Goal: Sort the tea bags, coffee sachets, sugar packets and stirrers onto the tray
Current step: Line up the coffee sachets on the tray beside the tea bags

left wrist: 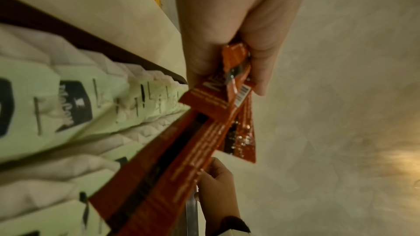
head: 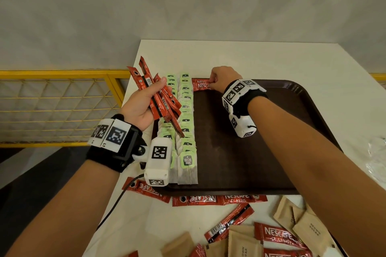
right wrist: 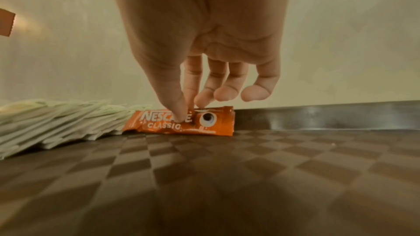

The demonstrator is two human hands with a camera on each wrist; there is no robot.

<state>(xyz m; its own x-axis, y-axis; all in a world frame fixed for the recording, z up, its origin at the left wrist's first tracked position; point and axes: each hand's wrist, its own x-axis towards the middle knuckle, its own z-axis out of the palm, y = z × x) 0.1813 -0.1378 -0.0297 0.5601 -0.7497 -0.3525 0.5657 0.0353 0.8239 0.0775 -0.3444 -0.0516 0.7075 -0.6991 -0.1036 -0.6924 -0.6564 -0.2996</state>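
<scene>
A dark brown tray (head: 240, 142) lies on the white table. Two rows of green-tagged tea bags (head: 184, 119) run down the tray's left side. My left hand (head: 144, 102) hovers above them and grips a bunch of red coffee sachets (head: 160, 98), seen close up as the same bunch of sachets (left wrist: 204, 132) in the left wrist view. My right hand (head: 217, 81) is at the tray's far edge, thumb and forefinger pinching a red Nescafe sachet (head: 201, 85) that lies flat beside the tea bags; the right wrist view shows this sachet (right wrist: 181, 123) under the fingertips (right wrist: 179, 110).
Loose red coffee sachets (head: 208, 199) and brown sugar packets (head: 244, 242) lie on the table in front of the tray. A crumpled clear plastic bag (head: 378, 158) is at the right edge. A yellow mesh railing (head: 58, 106) stands left of the table.
</scene>
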